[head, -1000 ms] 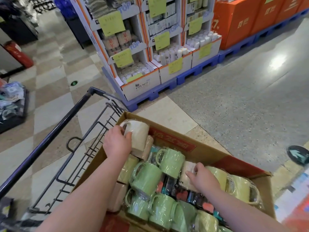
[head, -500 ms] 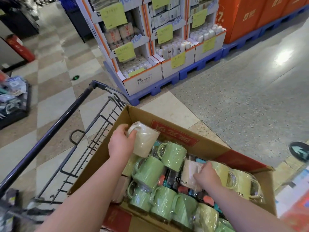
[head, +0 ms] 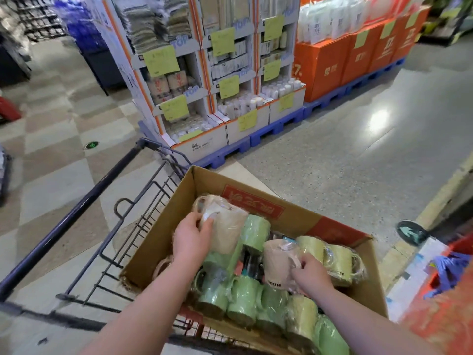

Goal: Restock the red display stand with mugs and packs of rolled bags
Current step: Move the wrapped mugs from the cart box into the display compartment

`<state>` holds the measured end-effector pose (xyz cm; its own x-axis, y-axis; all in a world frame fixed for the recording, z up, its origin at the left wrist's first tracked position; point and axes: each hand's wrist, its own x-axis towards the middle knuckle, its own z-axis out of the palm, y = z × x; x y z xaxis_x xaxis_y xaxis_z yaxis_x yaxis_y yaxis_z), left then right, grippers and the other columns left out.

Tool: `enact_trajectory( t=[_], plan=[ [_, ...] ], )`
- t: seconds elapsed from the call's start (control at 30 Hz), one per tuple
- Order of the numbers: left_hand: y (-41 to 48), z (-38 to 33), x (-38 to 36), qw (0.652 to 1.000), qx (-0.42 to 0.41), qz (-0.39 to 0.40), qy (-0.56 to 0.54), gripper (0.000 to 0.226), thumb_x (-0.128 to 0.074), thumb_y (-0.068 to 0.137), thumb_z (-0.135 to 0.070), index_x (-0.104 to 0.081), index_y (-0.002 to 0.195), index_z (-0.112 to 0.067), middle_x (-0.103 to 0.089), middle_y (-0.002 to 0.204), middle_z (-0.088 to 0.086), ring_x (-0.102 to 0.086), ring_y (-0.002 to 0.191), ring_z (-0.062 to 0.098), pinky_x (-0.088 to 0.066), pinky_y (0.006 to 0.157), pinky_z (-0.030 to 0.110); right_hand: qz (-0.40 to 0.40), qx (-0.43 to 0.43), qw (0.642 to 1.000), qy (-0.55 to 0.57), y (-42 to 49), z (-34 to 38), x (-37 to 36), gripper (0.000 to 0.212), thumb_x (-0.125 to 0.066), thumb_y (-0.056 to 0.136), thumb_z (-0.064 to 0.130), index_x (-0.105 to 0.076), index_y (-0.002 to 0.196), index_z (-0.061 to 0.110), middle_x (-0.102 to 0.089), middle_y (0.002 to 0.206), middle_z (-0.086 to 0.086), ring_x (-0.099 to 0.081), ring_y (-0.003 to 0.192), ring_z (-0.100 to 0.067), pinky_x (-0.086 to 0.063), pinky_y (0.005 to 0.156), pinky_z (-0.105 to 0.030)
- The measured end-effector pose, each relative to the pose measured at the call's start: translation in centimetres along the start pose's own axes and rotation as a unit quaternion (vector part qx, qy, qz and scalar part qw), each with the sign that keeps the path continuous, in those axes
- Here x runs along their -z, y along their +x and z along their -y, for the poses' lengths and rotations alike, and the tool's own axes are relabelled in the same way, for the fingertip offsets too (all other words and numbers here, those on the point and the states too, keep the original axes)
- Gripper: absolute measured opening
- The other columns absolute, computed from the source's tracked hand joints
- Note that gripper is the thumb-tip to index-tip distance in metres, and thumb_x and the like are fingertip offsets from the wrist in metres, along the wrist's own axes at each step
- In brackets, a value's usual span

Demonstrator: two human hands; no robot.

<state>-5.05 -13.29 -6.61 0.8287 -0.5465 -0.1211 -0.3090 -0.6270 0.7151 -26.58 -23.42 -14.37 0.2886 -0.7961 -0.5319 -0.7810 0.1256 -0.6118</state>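
Head view: left hand (head: 190, 239) in closed grip around 1 beige mug (head: 227, 228), right hand (head: 311, 276) likewise on 2nd mug (head: 276, 262).

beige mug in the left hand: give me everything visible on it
The beige mug looks like matte cream ceramic, sealed in wrinkled clear film with glare. Its loop handle points toward the far corner of the cardboard box. It is tilted, above the green mugs packed in the box. The left hand grips it from the left, thumb across the film. Contact with the green mug beside it cannot be told.
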Motion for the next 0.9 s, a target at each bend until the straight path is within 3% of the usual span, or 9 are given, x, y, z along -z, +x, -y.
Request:
enact_trajectory(
  t=[0.2, 0.3, 0.4, 0.5, 0.67, 0.8, 0.9],
  plan=[
    [-5.1, 1.7, 1.3, 0.999, -0.029, 0.034, -0.019, 0.022, -0.054, 0.093, -0.033, -0.059, 0.105, -0.015, -0.063, 0.098, 0.004, -0.059, 0.093, 0.026, -0.049, 0.084, 0.04, -0.05, 0.029, 0.998, 0.02, -6.0, -0.1, 0.6, 0.024, -0.052, 0.093, 0.017, -0.038, 0.073, 0.021, -0.046, 0.068, 0.0, -0.044, 0.057, -0.014, -0.03, 0.047, -0.025],
    [-7.1, 2.4, 2.2, 0.998, -0.02, 0.046, -0.046, 0.026, -0.053, 0.095, -0.029, -0.057, 0.112, -0.01, -0.062, 0.107, 0.009, -0.056, 0.095, 0.026, -0.047, 0.083, 0.037, -0.079, 0.037, 0.995, 0.038, -8.9, -0.3, 0.7, 0.019, -0.053, 0.093, 0.023, -0.044, 0.077, 0.018, -0.051, 0.07, -0.002, -0.047, 0.06, -0.018, -0.035, 0.054, -0.029],
    [-9.4, 2.7, 2.9, 0.996, -0.027, 0.071, -0.046, 0.027, -0.051, 0.096, -0.029, -0.053, 0.118, -0.013, -0.061, 0.111, 0.008, -0.055, 0.093, 0.023, -0.042, 0.073, 0.032, -0.099, 0.036, 0.993, 0.045, -11.4, -1.1, 0.7, 0.012, -0.053, 0.09, 0.029, -0.046, 0.083, 0.023, -0.057, 0.075, -0.001, -0.055, 0.066, -0.021, -0.042, 0.064, -0.034],
    [-11.2, 3.2, 3.0, 0.993, -0.051, 0.085, -0.064, 0.015, -0.053, 0.095, -0.027, -0.053, 0.105, -0.015, -0.062, 0.1, 0.007, -0.056, 0.088, 0.024, -0.045, 0.073, 0.033, -0.133, 0.049, 0.988, 0.065, -14.3, -1.8, 0.9, 0.008, -0.055, 0.09, 0.023, -0.047, 0.089, 0.025, -0.059, 0.08, -0.001, -0.058, 0.07, -0.02, -0.042, 0.061, -0.031],
    [-14.3, 3.9, 2.9, 0.985, -0.086, 0.128, -0.072, 0.015, -0.053, 0.094, -0.03, -0.054, 0.1, -0.016, -0.061, 0.093, 0.003, -0.056, 0.085, 0.022, -0.047, 0.074, 0.034, -0.18, 0.04, 0.979, 0.083, -18.7, -3.5, 1.0, 0.014, -0.057, 0.091, 0.022, -0.044, 0.09, 0.028, -0.057, 0.081, 0.002, -0.052, 0.065, -0.013, -0.038, 0.056, -0.028],
    [-17.0, 4.3, 2.3, 0.977, -0.107, 0.16, -0.086, 0.014, -0.054, 0.094, -0.029, -0.053, 0.09, -0.016, -0.06, 0.088, 0.004, -0.056, 0.082, 0.023, -0.044, 0.07, 0.035, -0.211, 0.019, 0.973, 0.089, -21.7, -5.3, 0.8, 0.013, -0.059, 0.085, 0.016, -0.047, 0.085, 0.018, -0.053, 0.077, -0.001, -0.049, 0.071, -0.02, -0.035, 0.06, -0.029],
    [-19.1, 4.3, 1.5, 0.971, -0.104, 0.194, -0.098, 0.01, -0.053, 0.093, -0.028, -0.054, 0.089, -0.019, -0.061, 0.089, 0.005, -0.058, 0.079, 0.024, -0.047, 0.068, 0.035, -0.225, 0.008, 0.97, 0.094, -24.0, -6.9, 0.7, 0.014, -0.059, 0.086, 0.019, -0.046, 0.088, 0.019, -0.052, 0.076, 0.002, -0.05, 0.064, -0.014, -0.035, 0.052, -0.024]
  ],
)
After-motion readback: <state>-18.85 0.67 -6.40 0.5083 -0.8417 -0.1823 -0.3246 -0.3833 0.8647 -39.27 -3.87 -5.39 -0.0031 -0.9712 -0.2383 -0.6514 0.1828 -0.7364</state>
